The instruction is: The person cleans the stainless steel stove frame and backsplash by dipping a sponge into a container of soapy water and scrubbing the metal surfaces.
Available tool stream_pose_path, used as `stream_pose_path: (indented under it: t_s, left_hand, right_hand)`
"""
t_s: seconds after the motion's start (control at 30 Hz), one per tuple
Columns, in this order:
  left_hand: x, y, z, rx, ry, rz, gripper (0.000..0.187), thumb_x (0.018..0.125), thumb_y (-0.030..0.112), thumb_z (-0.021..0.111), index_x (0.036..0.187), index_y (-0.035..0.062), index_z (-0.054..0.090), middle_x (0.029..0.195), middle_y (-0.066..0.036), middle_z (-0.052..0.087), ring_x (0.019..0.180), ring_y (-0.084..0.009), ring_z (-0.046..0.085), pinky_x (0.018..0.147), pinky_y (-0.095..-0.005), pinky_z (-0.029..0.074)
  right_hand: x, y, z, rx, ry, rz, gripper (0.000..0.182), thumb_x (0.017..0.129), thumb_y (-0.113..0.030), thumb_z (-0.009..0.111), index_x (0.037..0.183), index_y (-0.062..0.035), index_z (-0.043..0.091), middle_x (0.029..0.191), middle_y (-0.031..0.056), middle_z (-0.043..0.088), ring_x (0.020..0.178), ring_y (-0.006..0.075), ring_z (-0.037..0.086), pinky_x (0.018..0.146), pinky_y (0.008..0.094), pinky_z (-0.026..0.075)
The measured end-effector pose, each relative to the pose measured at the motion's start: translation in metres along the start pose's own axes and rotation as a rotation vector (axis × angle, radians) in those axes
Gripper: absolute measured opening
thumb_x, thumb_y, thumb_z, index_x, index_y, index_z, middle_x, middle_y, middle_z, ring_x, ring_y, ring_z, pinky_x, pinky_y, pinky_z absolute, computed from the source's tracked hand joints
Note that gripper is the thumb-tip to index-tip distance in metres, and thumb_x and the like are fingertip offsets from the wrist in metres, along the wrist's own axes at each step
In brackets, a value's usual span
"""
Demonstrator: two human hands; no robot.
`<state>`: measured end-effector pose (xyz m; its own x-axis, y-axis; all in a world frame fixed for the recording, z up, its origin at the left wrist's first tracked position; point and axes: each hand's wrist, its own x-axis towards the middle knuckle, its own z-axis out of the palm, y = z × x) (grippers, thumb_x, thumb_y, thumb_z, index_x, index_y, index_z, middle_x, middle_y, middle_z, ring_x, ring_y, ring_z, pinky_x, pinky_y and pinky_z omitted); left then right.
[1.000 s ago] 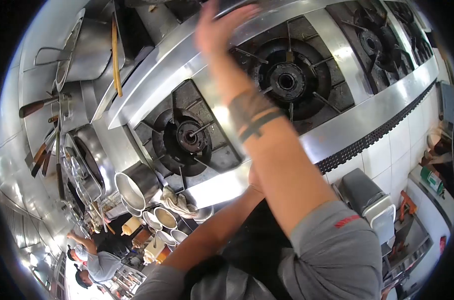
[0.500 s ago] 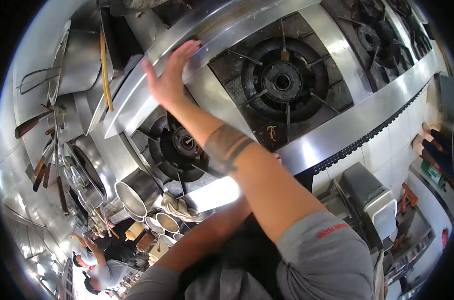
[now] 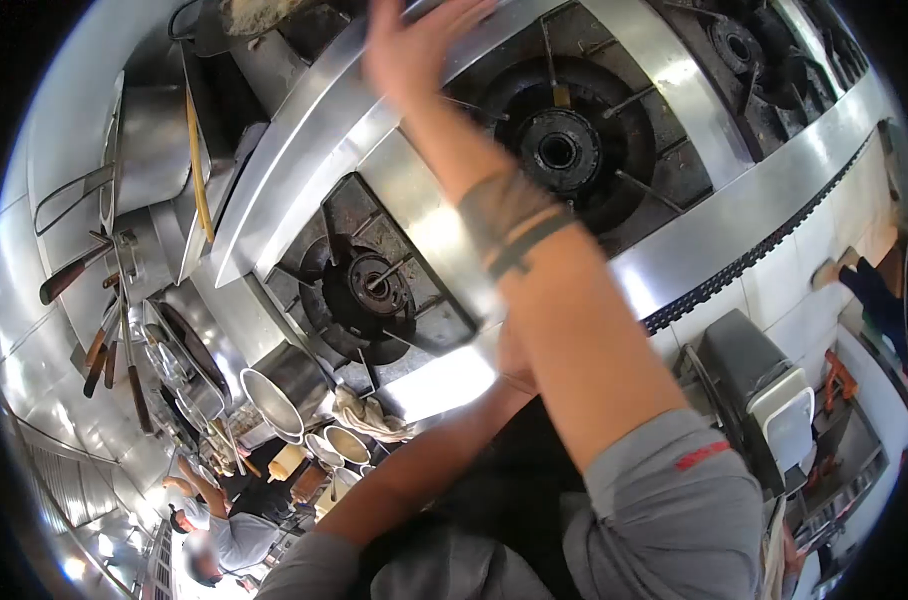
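My right hand (image 3: 414, 48) is over the steel ledge (image 3: 314, 110) at the top of the view, partly cut off by the frame edge. Its fingers are stretched out, with nothing seen in them. The tattooed forearm crosses above a large burner (image 3: 558, 151). Close to my body, beside the stove's front edge (image 3: 439, 385), is my left hand (image 3: 515, 355), mostly hidden by the right forearm; its fingers do not show. A smaller burner (image 3: 376, 283) lies to the left of the right forearm.
A steel pot (image 3: 274, 402) and a cloth (image 3: 364, 412) are at the lower left. Ladles with wooden handles (image 3: 139, 400) hang at the left, below a large pot (image 3: 159, 150). Other people (image 3: 239, 540) stand at the lower left. A grey bin (image 3: 744, 355) is at the right.
My right hand has moved up and to the right along the ledge. The view has shifted slightly, and my left hand shows a little more beside the right forearm.
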<state>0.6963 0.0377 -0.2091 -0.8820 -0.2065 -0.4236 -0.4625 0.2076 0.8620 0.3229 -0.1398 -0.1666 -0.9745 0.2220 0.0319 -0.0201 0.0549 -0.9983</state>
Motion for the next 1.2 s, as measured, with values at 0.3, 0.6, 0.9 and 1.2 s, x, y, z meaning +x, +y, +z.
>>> stream_pose_path:
  t_s: [0.3, 0.6, 0.9, 1.2]
  left_hand:
    - [0.002, 0.029, 0.002, 0.392, 0.083, 0.118, 0.03, 0.095, 0.027, 0.068, 0.119, 0.0084, 0.07, 0.112, -0.015, 0.068, 0.1, -0.0363, 0.064, 0.083, -0.049, 0.052]
    - [0.003, 0.032, 0.004, 0.52, 0.113, 0.26, 0.029, 0.091, 0.025, 0.071, 0.116, 0.0094, 0.07, 0.106, -0.016, 0.066, 0.094, -0.0386, 0.064, 0.076, -0.0517, 0.052]
    - [0.009, 0.022, 0.0, 0.551, 0.132, 0.334, 0.031, 0.091, 0.026, 0.069, 0.117, 0.0094, 0.07, 0.105, -0.016, 0.066, 0.092, -0.0391, 0.063, 0.076, -0.0521, 0.052]
    - [0.022, 0.04, -0.019, 0.277, 0.032, 0.267, 0.034, 0.092, 0.03, 0.068, 0.119, 0.0093, 0.071, 0.105, -0.016, 0.067, 0.093, -0.0394, 0.063, 0.077, -0.0519, 0.051]
  right_hand:
    - [-0.135, 0.0, 0.057, 0.14, -0.216, -0.148, 0.134, 0.095, -0.061, 0.067, 0.152, 0.0202, -0.024, 0.158, 0.0493, -0.027, 0.15, 0.0607, -0.027, 0.123, 0.0699, -0.008]
    - [-0.143, -0.019, 0.058, 0.023, -0.169, -0.147, 0.117, 0.101, -0.052, 0.057, 0.155, 0.0198, -0.018, 0.161, 0.0464, -0.025, 0.154, 0.057, -0.02, 0.128, 0.0614, -0.004]
    - [-0.031, -0.002, 0.03, 0.008, 0.097, -0.159, 0.083, 0.109, -0.017, 0.042, 0.156, 0.0184, -0.016, 0.163, 0.0452, -0.018, 0.156, 0.0572, -0.012, 0.129, 0.0594, -0.003]
    - [0.026, -0.011, 0.0, -0.003, 0.133, -0.191, 0.076, 0.109, -0.025, 0.042, 0.156, 0.0227, 0.008, 0.165, 0.0452, 0.002, 0.158, 0.0546, 0.002, 0.131, 0.0545, 0.004]
